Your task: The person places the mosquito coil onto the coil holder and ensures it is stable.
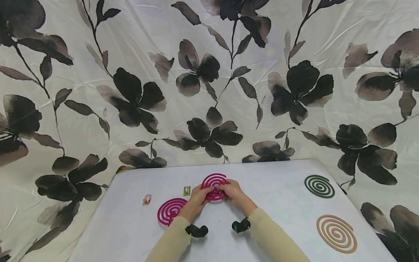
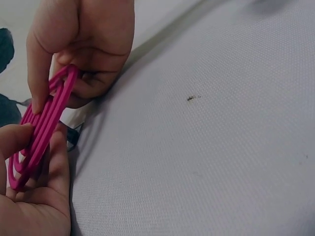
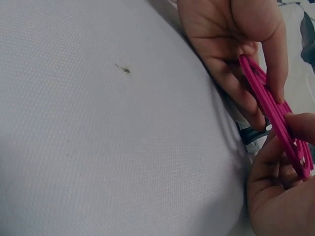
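Both hands hold a pink mosquito coil (image 2: 47,123) over the white table, near its middle. My left hand (image 1: 195,201) grips the coil's left side, thumb on the upper face and fingers beneath. On the opposite side, my right hand (image 1: 234,192) pinches it the same way, and the two thumbs meet close to the centre of the spiral. From the right wrist view the coil (image 3: 269,109) appears tilted, nearly edge-on. A second pink mosquito coil (image 1: 172,211) lies on the table beside the left forearm, which partly covers it.
To the right on the white table (image 1: 271,193) lie a dark green coil (image 1: 319,186) and, nearer, a tan coil (image 1: 337,234). A small green picture card (image 1: 187,191) and a red-and-white one (image 1: 147,199) lie left of the hands. Flower-printed cloth (image 1: 203,134) hangs behind.
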The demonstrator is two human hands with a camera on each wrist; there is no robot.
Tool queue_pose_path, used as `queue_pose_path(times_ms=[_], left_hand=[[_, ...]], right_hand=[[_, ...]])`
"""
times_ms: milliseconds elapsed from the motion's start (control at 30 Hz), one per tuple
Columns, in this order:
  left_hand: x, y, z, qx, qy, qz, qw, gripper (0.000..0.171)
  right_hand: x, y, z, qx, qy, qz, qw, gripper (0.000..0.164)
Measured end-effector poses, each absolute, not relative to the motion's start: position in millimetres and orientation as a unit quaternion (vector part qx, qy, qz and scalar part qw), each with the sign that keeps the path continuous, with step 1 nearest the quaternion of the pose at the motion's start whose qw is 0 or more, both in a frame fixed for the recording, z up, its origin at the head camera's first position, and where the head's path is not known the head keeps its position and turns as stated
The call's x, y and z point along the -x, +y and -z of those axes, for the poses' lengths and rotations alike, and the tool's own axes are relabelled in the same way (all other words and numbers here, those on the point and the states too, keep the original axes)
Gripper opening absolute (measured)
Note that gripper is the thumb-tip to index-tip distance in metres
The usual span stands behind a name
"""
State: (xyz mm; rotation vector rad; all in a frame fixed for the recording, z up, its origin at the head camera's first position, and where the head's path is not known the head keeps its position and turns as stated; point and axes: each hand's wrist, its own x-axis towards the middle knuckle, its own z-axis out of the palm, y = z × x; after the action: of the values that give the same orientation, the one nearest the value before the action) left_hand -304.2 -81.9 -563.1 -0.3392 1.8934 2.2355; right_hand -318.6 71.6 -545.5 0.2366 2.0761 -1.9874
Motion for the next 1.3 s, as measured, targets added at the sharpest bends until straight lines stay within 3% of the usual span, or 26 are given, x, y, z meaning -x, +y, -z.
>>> queue_pose_path(times_ms=[1300], left_hand=[[299,-85,557,0.111,0.658,-0.739,0.092,0.047]], right_hand=[[313,68,547,-0.065,0.728,0.675,0.1,0.035]])
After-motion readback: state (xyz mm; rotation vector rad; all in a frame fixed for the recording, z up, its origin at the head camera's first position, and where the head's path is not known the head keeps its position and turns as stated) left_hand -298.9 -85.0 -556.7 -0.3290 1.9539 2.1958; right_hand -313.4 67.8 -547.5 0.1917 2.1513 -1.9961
